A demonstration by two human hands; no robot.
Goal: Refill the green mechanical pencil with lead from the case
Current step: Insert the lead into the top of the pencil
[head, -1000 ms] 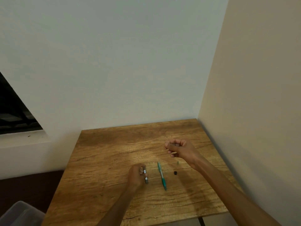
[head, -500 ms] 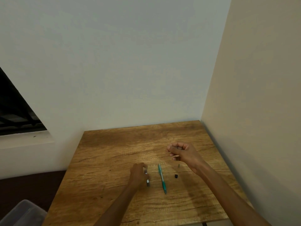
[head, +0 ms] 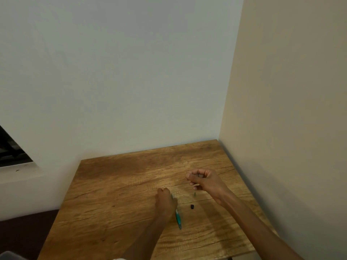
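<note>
A wooden table (head: 116,188) with a strong brown grain and dark knots and cracks fills the lower middle of the view, pushed into a corner where a pale grey-white wall (head: 122,72) meets a cream wall (head: 291,91) on the right. At the far left a dark window opening (head: 9,147) sits above a white sill (head: 18,173). Below that the floor (head: 22,233) is dark, and the corner of a pale plastic bin (head: 9,255) shows at the bottom left edge.

The green pencil (head: 178,218) lies near the middle of the table, its tip pointing toward the person. The left hand (head: 166,201) is on top of its far end, fingers curled down over it; whether that grip has actually closed round the barrel cannot be told from here, since the hand hides the contact. The lead case is not clearly visible.

The right hand (head: 204,180) is raised above the table to the right of the pencil, fingers curled with thumb and fingertips pinched together; what the grip holds is too small to make out. Under it on the wood stand a small greenish piece (head: 194,194) and, nearer the person, a small black piece (head: 192,206), apart from each other and just right of the pencil.
</note>
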